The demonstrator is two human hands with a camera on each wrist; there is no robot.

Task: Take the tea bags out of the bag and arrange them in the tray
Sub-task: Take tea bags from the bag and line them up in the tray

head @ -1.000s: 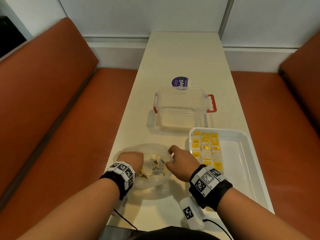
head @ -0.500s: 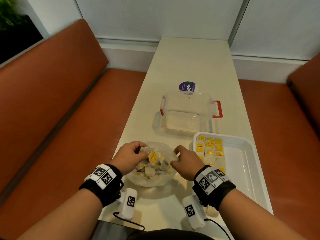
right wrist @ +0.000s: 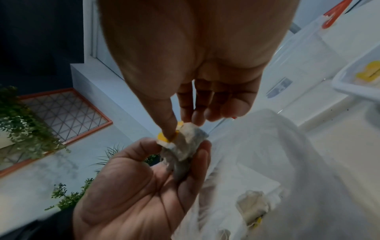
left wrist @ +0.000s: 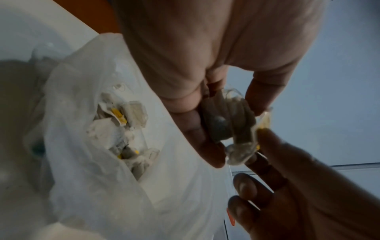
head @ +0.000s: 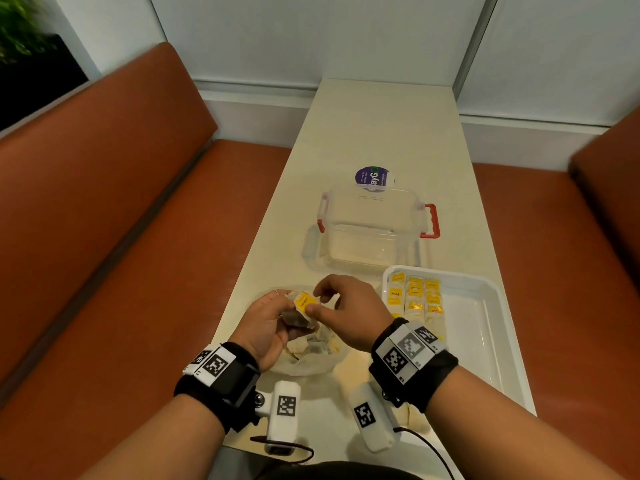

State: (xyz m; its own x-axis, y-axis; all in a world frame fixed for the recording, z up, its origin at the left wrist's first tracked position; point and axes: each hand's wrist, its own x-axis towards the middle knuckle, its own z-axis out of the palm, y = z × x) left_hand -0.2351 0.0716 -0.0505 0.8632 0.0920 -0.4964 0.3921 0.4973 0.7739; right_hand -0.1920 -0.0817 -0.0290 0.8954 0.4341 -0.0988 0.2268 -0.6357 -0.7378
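My left hand (head: 268,323) grips a small bunch of tea bags (head: 298,315) (left wrist: 228,123) (right wrist: 185,147) above the clear plastic bag (head: 311,358). My right hand (head: 341,306) pinches the yellow tag (head: 304,301) (right wrist: 167,138) of the top tea bag between thumb and forefinger. More tea bags (left wrist: 121,123) lie inside the plastic bag (left wrist: 86,146). The white tray (head: 485,334) stands to the right, with rows of yellow-tagged tea bags (head: 414,296) along its left side.
A clear lidded box with red latches (head: 374,230) stands beyond the bag, a purple round sticker (head: 372,176) behind it. Orange bench seats (head: 138,271) flank the narrow cream table (head: 381,126). Two white tagged devices (head: 284,417) lie near the front edge.
My left hand came out of the plastic bag holding a bunch of tea bags and rose. My right hand let go of the bag rim and took the top yellow tag.
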